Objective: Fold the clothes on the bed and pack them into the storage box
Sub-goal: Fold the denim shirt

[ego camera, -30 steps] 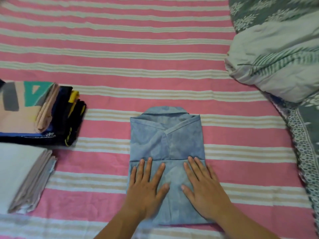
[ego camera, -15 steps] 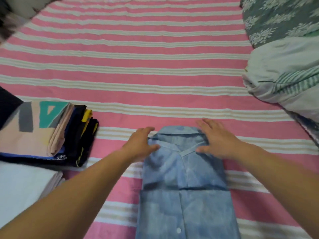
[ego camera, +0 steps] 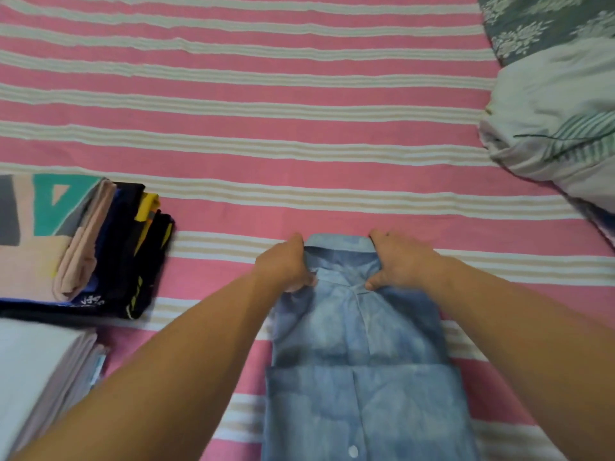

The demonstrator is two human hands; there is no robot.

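Note:
A light blue collared shirt (ego camera: 359, 367) lies partly folded on the pink striped bed sheet (ego camera: 233, 94), collar at the far end, lower part folded up across it. My left hand (ego camera: 286, 264) grips the shirt's far left corner beside the collar, fingers curled under the cloth. My right hand (ego camera: 399, 261) grips the far right corner the same way. A stack of folded clothes (ego camera: 76, 244) sits at the left, a pink, teal and grey piece on top of dark ones. No storage box is in view.
A pile of folded white and pale cloth (ego camera: 36, 377) lies at the lower left, below the dark stack. A bundled grey-green patterned blanket and pillow (ego camera: 559, 111) fill the right edge of the bed.
My hands left the folded lower part of the shirt, reached forward to the collar end, and closed on its two far corners. The view shifted closer over the shirt.

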